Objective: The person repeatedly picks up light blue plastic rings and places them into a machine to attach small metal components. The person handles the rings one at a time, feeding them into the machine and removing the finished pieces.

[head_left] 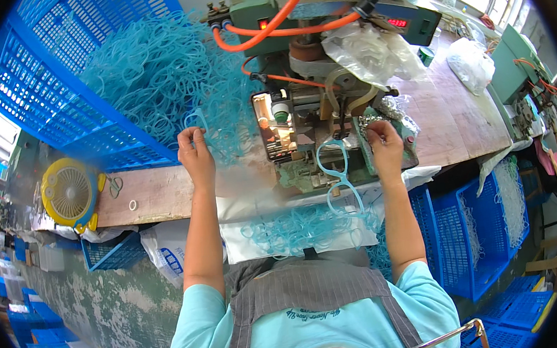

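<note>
My left hand (195,153) is raised at the edge of a big heap of translucent blue eyeglass frames (144,79), its fingers closed on one pale blue eyeglass frame (196,118). My right hand (385,143) is beside a pile of small shiny metal parts (389,110) to the right of the machine. Its fingertips are pinched together, and whatever is between them is too small to make out. Between my hands, another blue eyeglass frame (347,180) hangs at the press machine (309,68), under its head. More blue frames (300,228) lie on the white cloth over my lap.
A tipped blue crate (83,135) surrounds the heap. On the table's left are a yellow fan (70,193), small scissors (115,186) and a white ring (133,205). Orange hoses (292,29) cross the machine above a mirror-like panel (275,124). Blue crates (453,241) stand at lower right.
</note>
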The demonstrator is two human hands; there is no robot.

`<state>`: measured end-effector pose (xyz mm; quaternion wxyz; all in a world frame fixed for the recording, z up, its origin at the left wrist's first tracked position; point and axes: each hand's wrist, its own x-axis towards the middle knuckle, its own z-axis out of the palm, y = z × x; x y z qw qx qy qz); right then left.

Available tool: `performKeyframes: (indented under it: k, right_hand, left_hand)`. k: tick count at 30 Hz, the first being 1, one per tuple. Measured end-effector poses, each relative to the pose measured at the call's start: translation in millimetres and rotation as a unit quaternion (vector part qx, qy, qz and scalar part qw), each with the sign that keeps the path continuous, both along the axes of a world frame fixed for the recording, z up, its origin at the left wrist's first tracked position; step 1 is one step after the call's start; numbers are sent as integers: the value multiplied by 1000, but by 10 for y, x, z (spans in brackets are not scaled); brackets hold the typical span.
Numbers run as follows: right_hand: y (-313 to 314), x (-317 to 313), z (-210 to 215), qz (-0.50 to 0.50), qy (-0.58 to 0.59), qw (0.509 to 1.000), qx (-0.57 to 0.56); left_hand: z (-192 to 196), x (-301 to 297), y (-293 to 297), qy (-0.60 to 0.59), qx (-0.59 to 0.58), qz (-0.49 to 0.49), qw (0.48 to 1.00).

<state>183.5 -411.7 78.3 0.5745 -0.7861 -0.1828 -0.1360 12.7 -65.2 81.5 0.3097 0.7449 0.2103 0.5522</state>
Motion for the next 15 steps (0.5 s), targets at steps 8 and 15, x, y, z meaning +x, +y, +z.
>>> performKeyframes:
  k: [8,15]
  right_hand:
    - [256,-497,370,99,-45,993,50]
    - [459,-521,400,97,10,979,181]
  left_hand:
    - [76,182,-161,-21,-70,-34,997]
    - [271,83,-924,38,5,-125,991]
